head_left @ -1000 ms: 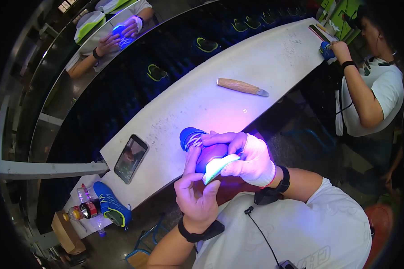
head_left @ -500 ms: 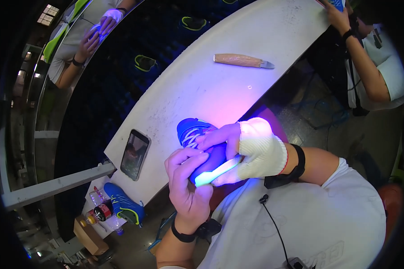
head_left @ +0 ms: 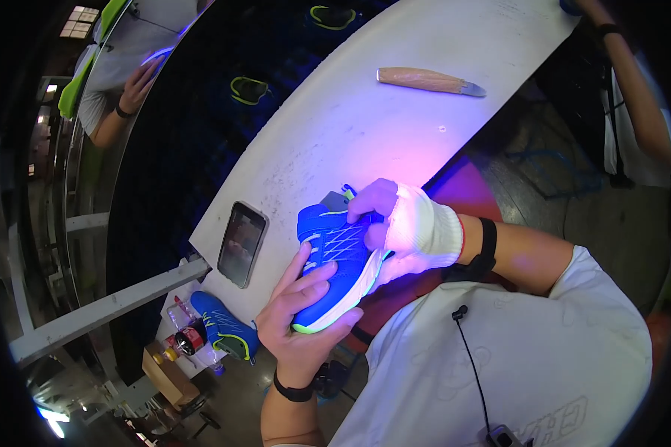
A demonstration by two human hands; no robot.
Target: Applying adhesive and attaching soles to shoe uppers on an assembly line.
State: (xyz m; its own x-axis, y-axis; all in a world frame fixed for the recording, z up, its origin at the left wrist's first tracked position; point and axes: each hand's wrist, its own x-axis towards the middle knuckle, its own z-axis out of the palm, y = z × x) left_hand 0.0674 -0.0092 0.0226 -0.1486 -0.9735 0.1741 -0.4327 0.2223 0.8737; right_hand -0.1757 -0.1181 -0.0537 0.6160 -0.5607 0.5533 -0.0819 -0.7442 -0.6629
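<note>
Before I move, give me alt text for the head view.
A bare left hand and partly white-gloved right hand hold a blue, white-soled laced shoe at the edge of a white tabletop, where a dark rectangular smartphone and a wooden-handled knife lie.

A wide fisheye view, worn on the head, looks steeply down at close range on the bare left hand (head_left: 298, 319) and white-gloved right hand (head_left: 417, 231) gripping a blue laced shoe (head_left: 347, 280); beyond the grip runs a long white tabletop (head_left: 335, 141), below it a white shirt (head_left: 417, 361).
</note>
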